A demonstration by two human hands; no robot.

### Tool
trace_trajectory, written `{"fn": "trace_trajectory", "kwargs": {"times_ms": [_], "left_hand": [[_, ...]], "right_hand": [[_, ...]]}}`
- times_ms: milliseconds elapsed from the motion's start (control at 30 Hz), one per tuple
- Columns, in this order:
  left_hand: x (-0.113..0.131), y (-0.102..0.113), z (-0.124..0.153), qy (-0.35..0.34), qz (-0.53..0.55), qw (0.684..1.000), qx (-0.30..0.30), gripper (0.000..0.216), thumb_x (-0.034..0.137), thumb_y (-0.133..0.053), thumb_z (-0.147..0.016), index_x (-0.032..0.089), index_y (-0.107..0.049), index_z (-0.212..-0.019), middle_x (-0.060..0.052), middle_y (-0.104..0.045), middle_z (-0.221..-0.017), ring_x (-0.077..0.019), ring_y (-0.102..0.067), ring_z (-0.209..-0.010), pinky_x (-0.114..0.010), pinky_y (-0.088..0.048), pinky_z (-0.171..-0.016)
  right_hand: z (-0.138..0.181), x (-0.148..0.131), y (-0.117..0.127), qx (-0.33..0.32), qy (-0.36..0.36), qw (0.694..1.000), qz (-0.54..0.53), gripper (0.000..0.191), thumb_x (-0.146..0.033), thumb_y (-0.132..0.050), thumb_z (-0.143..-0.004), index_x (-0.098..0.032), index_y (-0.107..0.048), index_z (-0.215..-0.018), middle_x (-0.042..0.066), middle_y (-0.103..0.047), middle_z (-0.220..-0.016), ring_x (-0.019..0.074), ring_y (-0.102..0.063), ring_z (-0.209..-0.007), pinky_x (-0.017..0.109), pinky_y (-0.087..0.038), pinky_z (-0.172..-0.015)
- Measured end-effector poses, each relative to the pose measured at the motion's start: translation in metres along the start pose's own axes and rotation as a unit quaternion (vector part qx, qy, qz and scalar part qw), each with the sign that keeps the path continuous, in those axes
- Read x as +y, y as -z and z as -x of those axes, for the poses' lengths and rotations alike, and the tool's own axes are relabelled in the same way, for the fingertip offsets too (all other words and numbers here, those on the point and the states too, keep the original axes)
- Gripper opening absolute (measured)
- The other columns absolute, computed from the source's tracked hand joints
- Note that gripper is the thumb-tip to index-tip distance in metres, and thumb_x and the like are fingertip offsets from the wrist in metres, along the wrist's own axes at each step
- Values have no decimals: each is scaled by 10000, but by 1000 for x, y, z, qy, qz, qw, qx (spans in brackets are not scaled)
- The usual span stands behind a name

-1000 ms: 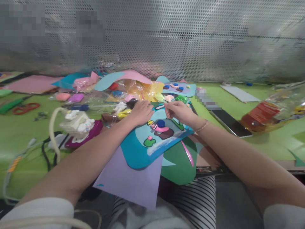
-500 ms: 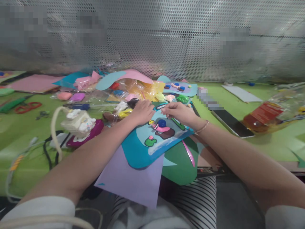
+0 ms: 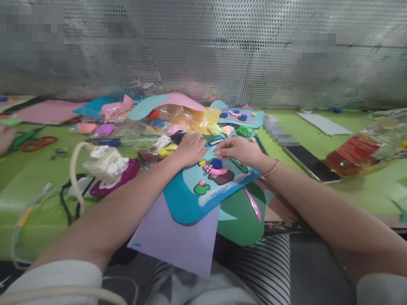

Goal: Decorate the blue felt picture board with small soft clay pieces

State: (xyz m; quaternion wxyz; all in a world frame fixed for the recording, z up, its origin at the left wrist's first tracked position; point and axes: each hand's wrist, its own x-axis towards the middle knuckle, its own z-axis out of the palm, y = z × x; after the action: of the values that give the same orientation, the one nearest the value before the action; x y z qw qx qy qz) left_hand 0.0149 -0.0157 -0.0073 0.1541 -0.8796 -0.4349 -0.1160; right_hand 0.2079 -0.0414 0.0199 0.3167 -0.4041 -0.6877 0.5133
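A blue clay picture card (image 3: 181, 203) lies before me. On it are a snail with a dark blue shell (image 3: 216, 164) and pink body on a brown patch, a green cactus-like shape (image 3: 201, 187) and a white-blue strip. My left hand (image 3: 192, 148) rests at the card's upper left edge, its fingers lying flat. Over the upper right part, my right hand (image 3: 237, 150) has thumb and fingertips pinched together just above the snail; whatever they hold is too small to make out. Beneath the card are a lilac sheet (image 3: 181, 241) and green paper (image 3: 244, 228).
Bagged clay lumps (image 3: 168, 150) and a curved pink-blue sheet (image 3: 178, 101) lie behind. At left are a decorated cream object on a magenta base (image 3: 110, 169), red-handled scissors (image 3: 40, 143) and another person's hand (image 3: 6, 137). A phone (image 3: 311, 163) and bottle (image 3: 359, 150) lie right.
Another person's hand has come in at the far left edge. My right fingertips have shifted slightly over the card; my left hand stays in place.
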Motion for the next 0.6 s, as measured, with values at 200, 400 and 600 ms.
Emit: {"fn": "trace_trajectory", "kwargs": {"times_ms": [200,400,600], "left_hand": [[2,-3,-3,29,35,999,-6,346,355,-351,-886,104,-569,-981,-161,-548,-1055,-292,-484,-1044,-484,-297,-934],[3,1,-6,53,73,996,27,193,277,-432,-854,129,-552,-884,-126,-586,-967,-273,-514,-1002,-491,-264,-966],[7,29,-4,132,85,986,46,205,300,-402,-882,151,-527,-947,-91,-604,-795,-228,-572,-791,-336,-400,-721]], "right_hand": [[3,-3,2,-7,41,996,82,221,-335,-710,-666,-140,-607,-646,-31,-557,-561,64,-487,-519,200,-395,-497],[6,-7,0,-28,33,992,121,212,-358,-633,-739,-163,-696,-792,17,-663,-738,106,-568,-639,228,-465,-588],[6,-13,2,-39,84,992,85,194,-337,-568,-796,-171,-668,-784,14,-666,-795,93,-581,-676,225,-481,-638]]}}
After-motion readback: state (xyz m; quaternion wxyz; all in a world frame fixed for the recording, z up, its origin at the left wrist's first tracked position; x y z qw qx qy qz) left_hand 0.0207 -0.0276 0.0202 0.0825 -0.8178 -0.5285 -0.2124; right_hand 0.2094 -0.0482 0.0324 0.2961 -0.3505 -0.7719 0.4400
